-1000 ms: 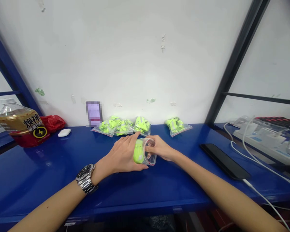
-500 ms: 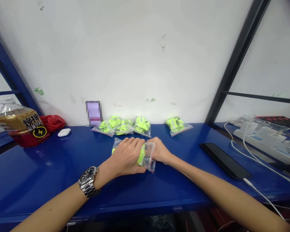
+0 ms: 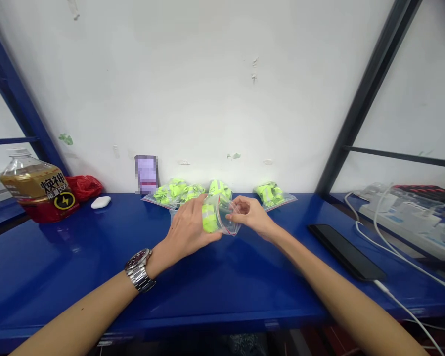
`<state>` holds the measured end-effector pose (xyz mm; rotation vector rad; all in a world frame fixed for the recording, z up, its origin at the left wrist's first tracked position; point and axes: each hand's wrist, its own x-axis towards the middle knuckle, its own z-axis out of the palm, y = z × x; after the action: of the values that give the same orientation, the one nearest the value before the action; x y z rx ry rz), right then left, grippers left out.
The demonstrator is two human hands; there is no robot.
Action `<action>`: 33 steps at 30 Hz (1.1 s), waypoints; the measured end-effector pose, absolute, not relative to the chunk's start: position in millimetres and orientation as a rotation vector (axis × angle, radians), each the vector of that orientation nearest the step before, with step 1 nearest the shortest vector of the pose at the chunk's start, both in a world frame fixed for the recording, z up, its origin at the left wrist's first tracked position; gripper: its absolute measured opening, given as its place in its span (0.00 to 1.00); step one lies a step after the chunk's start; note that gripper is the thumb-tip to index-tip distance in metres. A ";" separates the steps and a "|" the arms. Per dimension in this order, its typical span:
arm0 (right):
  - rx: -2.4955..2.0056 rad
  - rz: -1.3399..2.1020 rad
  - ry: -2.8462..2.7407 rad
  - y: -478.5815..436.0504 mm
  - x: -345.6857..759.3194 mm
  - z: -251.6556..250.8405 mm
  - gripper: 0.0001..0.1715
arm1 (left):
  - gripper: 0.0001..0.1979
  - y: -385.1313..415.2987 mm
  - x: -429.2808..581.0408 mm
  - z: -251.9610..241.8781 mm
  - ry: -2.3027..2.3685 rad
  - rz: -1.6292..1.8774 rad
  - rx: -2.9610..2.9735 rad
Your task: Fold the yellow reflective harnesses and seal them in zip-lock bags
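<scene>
A clear zip-lock bag [image 3: 228, 225] with a folded fluorescent yellow reflective vest [image 3: 209, 218] inside is held above the blue table. My left hand [image 3: 189, 223] is wrapped around the filled part of the bag, covering much of it. My right hand [image 3: 252, 215] pinches the bag's mouth at the right, thumb and fingers at its edge. The mouth looks spread apart, with a red line along its zip strip. Behind my hands, similar bagged yellow bundles [image 3: 164, 194] lie in a row near the wall, and one more bag [image 3: 270, 194] lies apart on the right.
On the blue table [image 3: 222, 291], a large drink bottle [image 3: 40, 188], a red plastic bag [image 3: 84, 187] and a white earbud case [image 3: 101, 202] stand left. A phone [image 3: 147, 174] leans on the wall. Right are a charging black phone [image 3: 346, 252], cables and power strips [image 3: 411, 212].
Both hands have lifted slightly with the bag. The bag's mouth has tilted up and spread wider. My right hand has moved a little right, and its thumb now shows at the mouth.
</scene>
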<state>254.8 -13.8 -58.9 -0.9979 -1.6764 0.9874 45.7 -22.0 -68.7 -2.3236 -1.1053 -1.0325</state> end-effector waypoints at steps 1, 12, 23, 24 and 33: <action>-0.992 1.065 -1.700 -16.4 257.7 -54.6 0.17 | 0.46 -20.2 45.3 -69.6 -1.156 -1.062 -2.304; -0.852 0.436 -1.803 -19.7 268.5 -31.9 0.12 | 0.37 -27.2 44.1 -47.4 -1.120 -1.113 -2.557; -0.826 0.338 -2.324 -46.3 285.1 14.9 0.14 | 0.09 -9.6 10.6 27.4 -0.725 -0.854 -2.838; -0.836 0.300 -2.356 -45.6 287.1 17.3 0.14 | 0.10 -8.1 8.5 31.0 -0.739 -0.829 -2.834; -0.868 0.234 -2.268 -31.3 296.7 27.1 0.13 | 0.13 -2.2 3.6 36.5 -0.954 -1.007 -2.983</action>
<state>296.7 -31.3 27.1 -0.8683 -2.2681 0.2337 3.6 -2.2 36.5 -2.9826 -0.9538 -1.0070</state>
